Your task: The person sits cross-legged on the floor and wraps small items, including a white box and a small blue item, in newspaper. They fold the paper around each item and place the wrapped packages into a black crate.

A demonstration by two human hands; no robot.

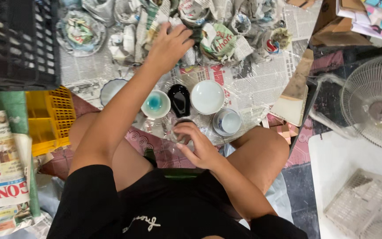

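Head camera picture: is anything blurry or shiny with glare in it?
Head view: light is even and soft, shadows faint; the left hand reaching into the newspaper-wrapped bundles looks slightly smeared; the right hand is fairly sharp; the clear plastic sheet and black glossy dish show small glints; the fan bows near the edge.

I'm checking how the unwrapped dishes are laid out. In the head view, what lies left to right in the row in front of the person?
Pale blue dish → bowl with blue centre → black dish → white bowl → small blue-and-white cup.
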